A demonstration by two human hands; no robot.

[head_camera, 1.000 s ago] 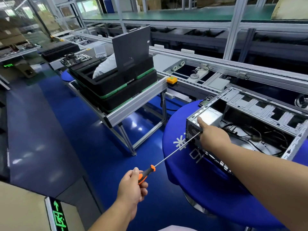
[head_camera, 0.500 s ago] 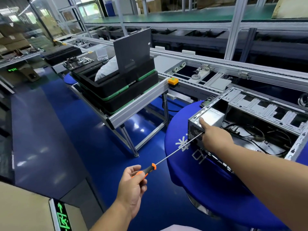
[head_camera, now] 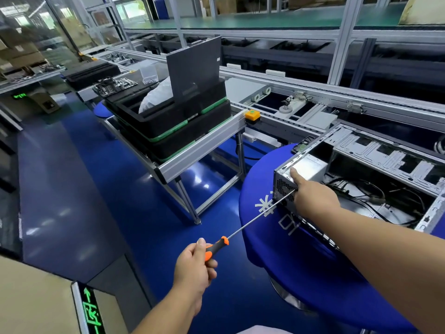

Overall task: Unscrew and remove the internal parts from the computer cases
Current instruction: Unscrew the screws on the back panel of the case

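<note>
An open metal computer case [head_camera: 385,150] lies on a round table with a blue cover [head_camera: 265,189]. Its silver power supply [head_camera: 310,166] sits in the near left corner, with black cables behind it. My left hand [head_camera: 195,268] grips the orange and black handle of a long screwdriver [head_camera: 250,222]. The thin shaft runs up to the case's vented rear panel, beside my right hand [head_camera: 310,198]. That hand rests on the case corner, with its index finger stretched onto the power supply and the screwdriver tip hidden beside its fingers.
A metal trolley [head_camera: 202,150] carries stacked black trays [head_camera: 173,126] with an upright dark panel [head_camera: 195,68] to the left of the table. A conveyor frame [head_camera: 313,92] runs behind. A motherboard [head_camera: 113,85] lies on further trays. Blue floor lies between trolley and table.
My left hand has closed its fingers again round the screwdriver handle after loosening them half a second ago. My right hand stays on the case corner. The view has shifted slightly.
</note>
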